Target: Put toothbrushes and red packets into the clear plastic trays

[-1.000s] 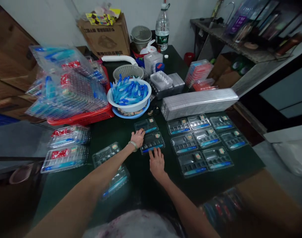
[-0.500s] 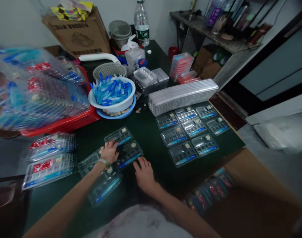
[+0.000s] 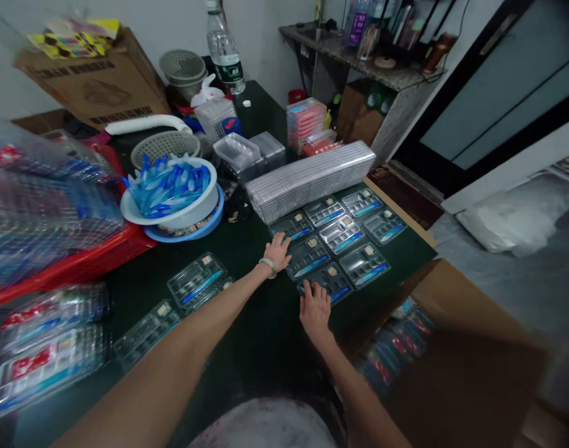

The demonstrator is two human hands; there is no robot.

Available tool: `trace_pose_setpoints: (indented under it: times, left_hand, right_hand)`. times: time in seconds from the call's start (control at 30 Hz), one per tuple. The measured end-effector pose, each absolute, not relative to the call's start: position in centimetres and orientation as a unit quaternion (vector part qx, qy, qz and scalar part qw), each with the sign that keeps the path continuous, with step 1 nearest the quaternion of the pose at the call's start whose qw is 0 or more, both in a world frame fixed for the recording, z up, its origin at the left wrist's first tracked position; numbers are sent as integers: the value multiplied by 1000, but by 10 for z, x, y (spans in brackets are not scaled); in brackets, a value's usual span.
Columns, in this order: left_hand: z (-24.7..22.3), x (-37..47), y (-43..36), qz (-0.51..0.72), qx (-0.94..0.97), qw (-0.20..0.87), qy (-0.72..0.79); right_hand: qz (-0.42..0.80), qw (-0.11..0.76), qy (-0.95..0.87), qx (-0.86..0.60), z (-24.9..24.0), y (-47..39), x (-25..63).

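My left hand point(image 3: 278, 251) reaches over the left edge of a group of clear plastic trays, its fingers spread. Below it to the right, my right hand point(image 3: 316, 308) lies with its fingers stretched out on the nearest clear tray point(image 3: 333, 281) of that group. Each tray holds a blue pen-shaped piece and a small pale piece, as in the middle clear tray point(image 3: 340, 234). Another clear tray point(image 3: 197, 280) rests farther left, near more trays partly hidden by my left forearm. Neither hand shows anything held between its fingers.
A long stack of clear trays point(image 3: 312, 177) lies behind the group. Blue pen-shaped pieces fill a white bowl point(image 3: 204, 208). Packed trays overfill a red basket point(image 3: 125, 242), and filled packs point(image 3: 46, 367) stand at left. An open cardboard box point(image 3: 475, 317) sits by the right table edge.
Both hands have moved right, from the left trays to the right-hand group. The view has turned to the right, so the table's things appear farther left.
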State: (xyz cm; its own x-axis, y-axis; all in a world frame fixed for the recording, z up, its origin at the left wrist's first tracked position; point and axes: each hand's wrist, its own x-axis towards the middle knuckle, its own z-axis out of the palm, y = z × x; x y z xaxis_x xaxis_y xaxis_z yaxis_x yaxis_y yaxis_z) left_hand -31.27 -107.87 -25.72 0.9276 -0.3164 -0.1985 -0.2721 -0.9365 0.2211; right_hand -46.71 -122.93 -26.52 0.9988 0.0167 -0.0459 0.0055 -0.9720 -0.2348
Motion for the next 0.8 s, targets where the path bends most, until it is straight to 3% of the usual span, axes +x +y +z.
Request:
trace_pose_setpoints:
  times: [0.3,0.8]
  left_hand:
    - [-265,-318,-1072,-125,977,44,-166]
    - [-268,-390,-967,-132,984,-39,-113]
  right_hand:
    - [67,127,-21,-989,-271,-1214,-453]
    - [120,134,-137,-974,-280,-1123,-526]
